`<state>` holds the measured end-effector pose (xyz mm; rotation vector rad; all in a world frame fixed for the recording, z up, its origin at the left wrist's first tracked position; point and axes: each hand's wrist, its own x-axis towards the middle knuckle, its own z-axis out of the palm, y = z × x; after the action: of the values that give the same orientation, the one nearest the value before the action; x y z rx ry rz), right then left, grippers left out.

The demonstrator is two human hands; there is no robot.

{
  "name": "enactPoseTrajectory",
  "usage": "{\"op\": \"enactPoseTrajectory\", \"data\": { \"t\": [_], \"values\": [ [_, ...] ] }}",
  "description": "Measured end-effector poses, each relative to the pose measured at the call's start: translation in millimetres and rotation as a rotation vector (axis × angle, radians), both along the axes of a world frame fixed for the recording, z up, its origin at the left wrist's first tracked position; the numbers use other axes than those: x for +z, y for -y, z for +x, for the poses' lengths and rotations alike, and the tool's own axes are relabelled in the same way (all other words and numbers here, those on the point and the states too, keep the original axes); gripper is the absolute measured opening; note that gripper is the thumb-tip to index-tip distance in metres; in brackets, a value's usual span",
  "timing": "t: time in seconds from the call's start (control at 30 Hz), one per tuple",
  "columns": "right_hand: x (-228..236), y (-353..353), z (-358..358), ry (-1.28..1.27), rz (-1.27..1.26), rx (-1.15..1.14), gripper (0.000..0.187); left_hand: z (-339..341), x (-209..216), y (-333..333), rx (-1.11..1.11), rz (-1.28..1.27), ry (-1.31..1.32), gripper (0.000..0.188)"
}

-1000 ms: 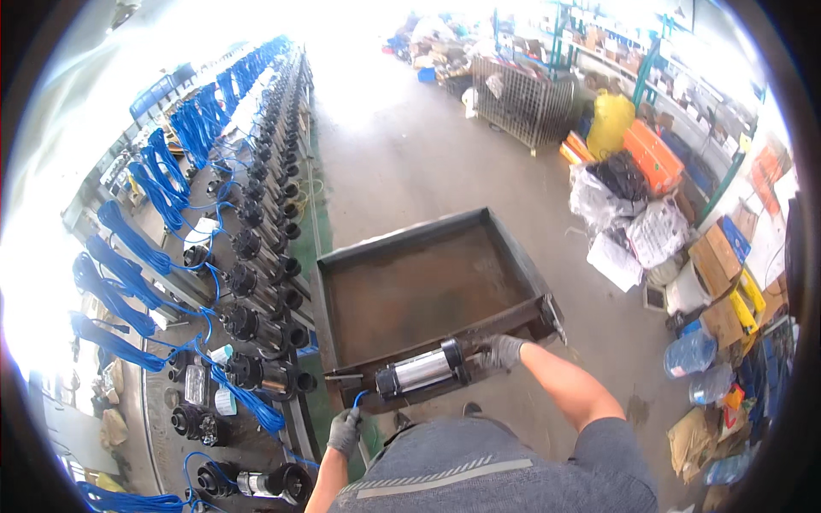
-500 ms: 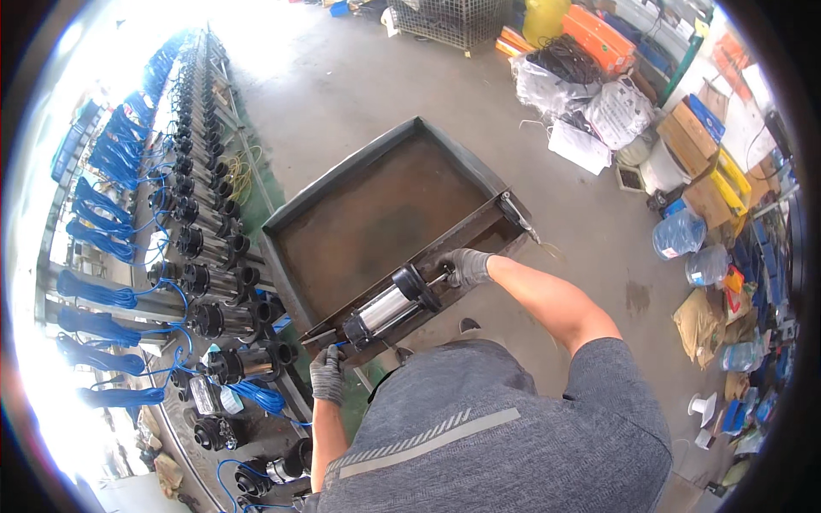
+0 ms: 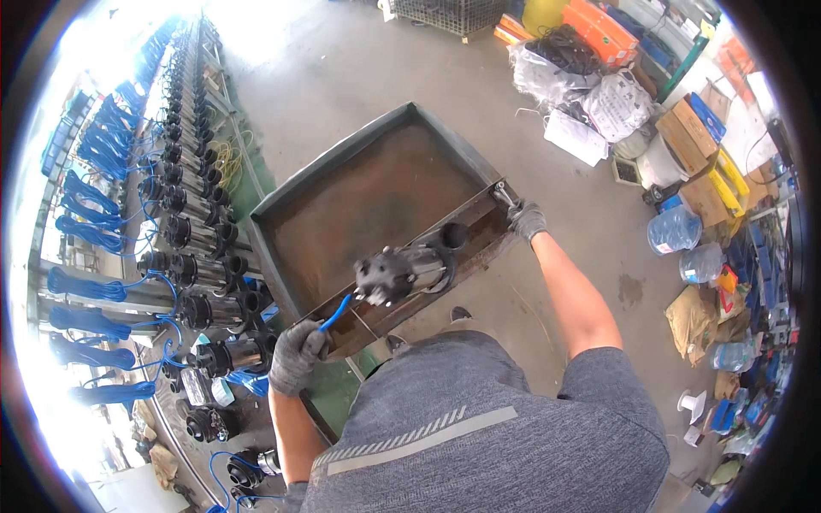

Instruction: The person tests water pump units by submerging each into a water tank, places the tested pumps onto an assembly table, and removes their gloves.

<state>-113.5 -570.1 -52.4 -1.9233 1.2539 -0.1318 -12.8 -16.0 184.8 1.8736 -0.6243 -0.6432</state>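
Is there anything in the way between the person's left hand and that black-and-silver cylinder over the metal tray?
Nothing visible blocks it. The blue cable, held in the left hand, crosses the gap toward the black-and-silver cylinder.

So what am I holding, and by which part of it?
Left hand: blue cable, near the pump. Right hand: at the metal fitting, grip unclear.

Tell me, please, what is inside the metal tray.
Inside the metal tray is a brown surface; whatever lies behind the black cylindrical unit at its near edge is hidden.
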Motion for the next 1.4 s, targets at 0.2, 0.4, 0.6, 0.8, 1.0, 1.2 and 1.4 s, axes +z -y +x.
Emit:
{"op": "enactPoseTrajectory", "data": {
  "t": [0.2, 0.4, 0.6, 0.8, 1.0, 1.2, 1.4],
  "values": [
    [19, -12, -9, -0.272, -0.565, 0.172, 0.029, -3, -25, 73, -0.145, 0.405, 0.267, 0.022],
    [35, -56, -8, -0.093, -0.334, 0.533, 0.037, -8, -66, 94, -0.120, 0.299, 0.290, 0.020],
    [12, -89, -1, -0.031, -0.247, 0.484, 0.037, -9, -62, 93, -0.137, 0.308, 0.249, 0.024],
    [-10, -83, 5, -0.043, -0.197, 0.490, 0.037, -11, -57, 98, -0.116, 0.276, 0.248, 0.025],
    [-33, -75, 6, -0.009, -0.220, 0.460, 0.032, -10, -57, 101, -0.107, 0.275, 0.243, 0.025],
    [-60, -63, 16, 0.033, -0.192, 0.476, 0.034, -11, -66, 102, -0.032, 0.231, 0.230, 0.027],
    [10, -78, 22, 0.124, 0.208, 0.342, 0.036, -8, -69, 42, 0.443, -0.029, 0.040, 0.040]
  ]
}}
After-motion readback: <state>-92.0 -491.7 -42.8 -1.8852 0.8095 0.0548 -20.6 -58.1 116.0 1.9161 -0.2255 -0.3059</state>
